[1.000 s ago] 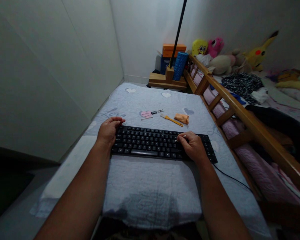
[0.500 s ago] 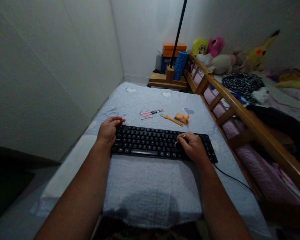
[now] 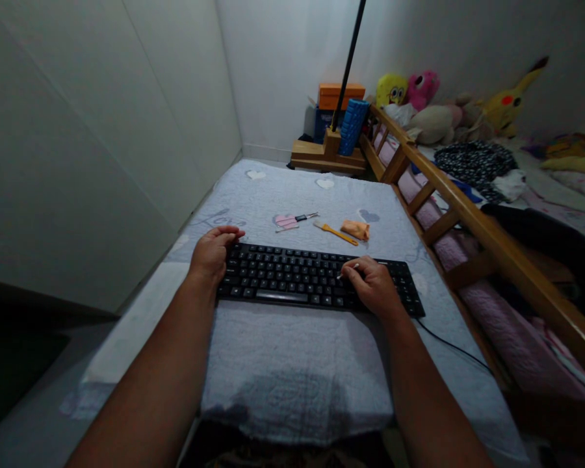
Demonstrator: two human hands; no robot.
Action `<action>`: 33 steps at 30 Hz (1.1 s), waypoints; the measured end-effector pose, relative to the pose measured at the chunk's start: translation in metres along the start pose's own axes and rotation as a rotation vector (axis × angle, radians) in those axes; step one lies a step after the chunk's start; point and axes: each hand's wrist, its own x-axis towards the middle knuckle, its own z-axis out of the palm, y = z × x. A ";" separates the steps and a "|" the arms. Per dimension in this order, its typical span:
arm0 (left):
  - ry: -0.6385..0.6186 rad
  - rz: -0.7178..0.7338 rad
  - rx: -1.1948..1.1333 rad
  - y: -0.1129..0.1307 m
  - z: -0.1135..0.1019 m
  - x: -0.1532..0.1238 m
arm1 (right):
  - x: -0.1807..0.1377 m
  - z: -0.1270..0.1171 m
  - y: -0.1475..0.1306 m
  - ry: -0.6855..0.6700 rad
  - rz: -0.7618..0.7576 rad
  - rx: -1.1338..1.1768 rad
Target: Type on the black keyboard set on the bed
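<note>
Item one: a black keyboard [image 3: 277,272], lying flat on the cloth-covered bench [image 3: 292,351], about midway between its left and right edges. We record its long axis as running left to right, roughly along the near edge, the right end slanting a little closer to that edge. The space-bar side faces the near edge; the function-key row faces the far edge. A black cable [image 3: 455,346] leaves by the keyboard's near right corner and runs towards the bench's right edge.

Item two: the right grip [image 3: 373,283], set over the right half of the keys, pinching a thin white swab [image 3: 340,276], its end slanting down to the left, at the keys.

Item three: the left grip [image 3: 208,257], at the keyboard's left end, digits drawn together by its far left corner; whether it clasps the casing we cannot tell.

Beyond the keyboard, towards the far edge, we list a second swab [image 3: 287,228], a slim metal-tipped tool [image 3: 301,218], a brush [image 3: 341,234] with an orange handle, and an orange cloth [image 3: 355,229].

Writing: on the cover, left edge, script lettering [image 3: 219,221] which we read as "Love". Key legends are too small for us to read.
</note>
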 end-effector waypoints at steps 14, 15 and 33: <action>0.004 -0.006 0.012 0.002 0.001 -0.002 | 0.001 0.003 -0.004 0.008 -0.026 0.021; 0.004 -0.004 0.014 0.002 0.001 -0.001 | 0.001 0.003 -0.005 0.006 -0.027 0.018; 0.007 -0.004 0.023 0.003 0.001 -0.003 | 0.003 0.006 -0.002 0.054 -0.059 0.008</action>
